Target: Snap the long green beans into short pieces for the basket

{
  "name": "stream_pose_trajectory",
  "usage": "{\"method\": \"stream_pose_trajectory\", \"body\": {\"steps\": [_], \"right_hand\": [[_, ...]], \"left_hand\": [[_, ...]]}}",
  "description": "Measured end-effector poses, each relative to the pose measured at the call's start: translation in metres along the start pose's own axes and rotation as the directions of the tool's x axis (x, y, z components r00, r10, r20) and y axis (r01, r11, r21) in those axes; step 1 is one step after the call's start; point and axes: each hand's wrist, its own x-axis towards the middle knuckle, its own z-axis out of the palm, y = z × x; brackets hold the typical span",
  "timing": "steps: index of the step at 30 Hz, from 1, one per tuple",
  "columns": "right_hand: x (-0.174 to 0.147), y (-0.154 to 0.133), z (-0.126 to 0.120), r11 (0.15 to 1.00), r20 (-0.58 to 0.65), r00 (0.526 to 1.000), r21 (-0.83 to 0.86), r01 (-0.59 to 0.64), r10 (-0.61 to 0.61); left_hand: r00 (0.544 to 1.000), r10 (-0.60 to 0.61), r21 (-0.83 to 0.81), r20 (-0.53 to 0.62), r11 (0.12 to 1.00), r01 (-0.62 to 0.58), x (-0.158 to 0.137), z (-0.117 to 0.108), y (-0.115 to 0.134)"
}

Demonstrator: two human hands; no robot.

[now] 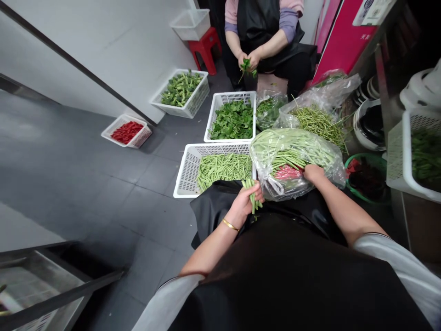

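My left hand (247, 200) is closed around a small bunch of short green bean pieces (254, 205) above my black apron. Just beyond it, a white slotted basket (188, 170) holds a heap of cut green beans (223, 169). To the right, an opened clear plastic bag (268, 181) is full of long green beans (292, 142), with a patch of red (288, 172) at its near side. At the bag's right part my right hand (313, 174) reaches in among the beans; its fingers are hidden, so I cannot see what they hold.
Opposite me, a seated co-worker's hands (248, 60) hold leafy greens. Baskets of leafy greens (231, 120), green stalks (182, 89) and red peppers (127, 132) stand on the floor. Thin green stems (317, 123), a green basin (365, 200) and a white basket (396, 156) lie right.
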Motion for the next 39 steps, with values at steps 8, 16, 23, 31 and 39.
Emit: {"method": "stream_pose_trajectory", "body": {"steps": [8, 16, 23, 31, 39], "right_hand": [[-0.107, -0.011, 0.005, 0.915, -0.091, 0.919, 0.098, 0.392, -0.384], [-0.184, -0.063, 0.031, 0.785, -0.316, 0.763, 0.079, 0.614, -0.564], [-0.189, -0.056, 0.022, 0.548, -0.461, 0.601, 0.261, 0.795, -0.653], [-0.192, -0.065, 0.0, 0.157, -0.348, 0.367, 0.506, 0.848, -0.863], [-0.157, -0.045, 0.009, 0.361, -0.109, 0.722, 0.809, 0.464, -0.683]], "left_hand": [[0.992, -0.031, 0.293, -0.12, 0.954, 0.066, 0.009, 0.011, -0.023], [0.989, 0.066, 0.241, -0.13, 0.97, -0.033, 0.005, 0.017, -0.047], [0.969, 0.208, 0.187, -0.135, 0.965, -0.182, -0.013, 0.02, -0.036], [0.996, -0.003, 0.224, 0.091, 0.974, -0.017, -0.017, 0.023, -0.031], [0.924, -0.151, 0.16, 0.352, 0.982, 0.099, -0.012, 0.002, -0.019]]}}
